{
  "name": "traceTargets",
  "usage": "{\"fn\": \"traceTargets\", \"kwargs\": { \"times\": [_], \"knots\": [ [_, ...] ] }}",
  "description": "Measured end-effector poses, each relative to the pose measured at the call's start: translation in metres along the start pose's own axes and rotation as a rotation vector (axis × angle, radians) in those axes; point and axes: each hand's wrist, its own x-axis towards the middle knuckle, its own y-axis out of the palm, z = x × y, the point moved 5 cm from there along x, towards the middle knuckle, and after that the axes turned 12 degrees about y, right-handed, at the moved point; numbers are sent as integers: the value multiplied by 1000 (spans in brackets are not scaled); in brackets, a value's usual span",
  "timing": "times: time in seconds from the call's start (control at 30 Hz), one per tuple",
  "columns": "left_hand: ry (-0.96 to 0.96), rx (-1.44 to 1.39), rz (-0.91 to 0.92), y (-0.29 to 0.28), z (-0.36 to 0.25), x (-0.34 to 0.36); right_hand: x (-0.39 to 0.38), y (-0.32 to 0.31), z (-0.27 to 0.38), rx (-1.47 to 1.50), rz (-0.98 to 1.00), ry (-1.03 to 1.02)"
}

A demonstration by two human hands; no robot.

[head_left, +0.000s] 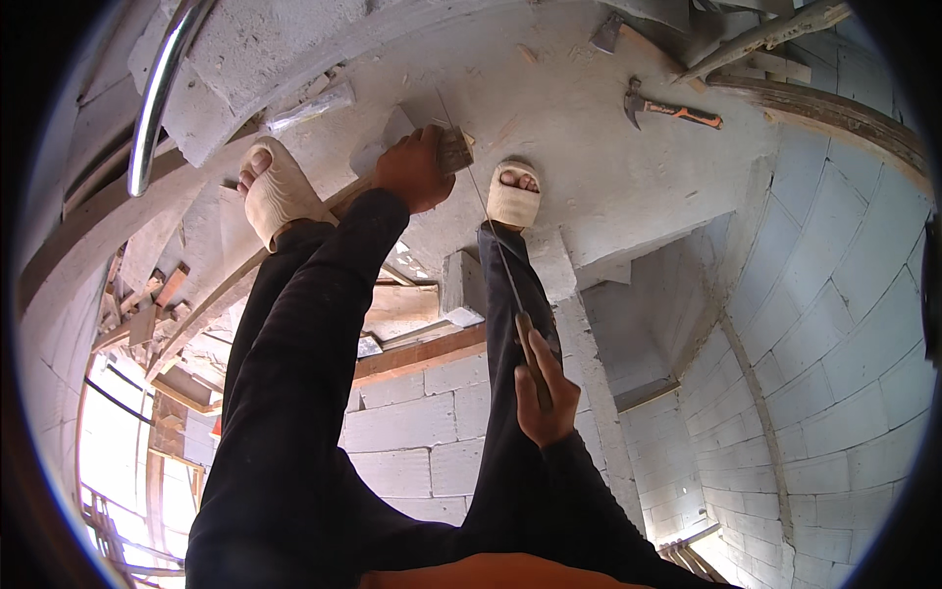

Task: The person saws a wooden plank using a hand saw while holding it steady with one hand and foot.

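My left hand [410,169] grips a wooden board [454,151] near its end, by my left foot in a light slide sandal [277,191]; the board runs down-left under that foot. A pale block [378,137] lies just behind it. My right hand [548,388] is closed round the wooden handle [527,335] of a handsaw, low over my right leg. The saw's long, thin blade [498,254] reaches up past the board's end, just right of my left hand. Whether it touches the wood I cannot tell. My right foot [514,194] stands right of the blade.
A claw hammer [673,114] and an axe [607,34] lie on the concrete floor [589,133]. A chrome bar [157,103] is at upper left, scrap wood [157,304] at left. A recessed opening [643,319] drops away at right, beside block walls [824,314]; curved timbers [834,113] are upper right.
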Motion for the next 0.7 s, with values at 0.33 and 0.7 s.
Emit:
{"fn": "traceTargets", "kwargs": {
  "times": [0.33, 0.7],
  "knots": [
    [2, 2, 38, 0, -8, -6, 15, 16, 1, 30, 27, 70],
    [-5, -6, 37, 2, 0, -2, 10, 13, -14, 20, 32, -1]
  ]
}}
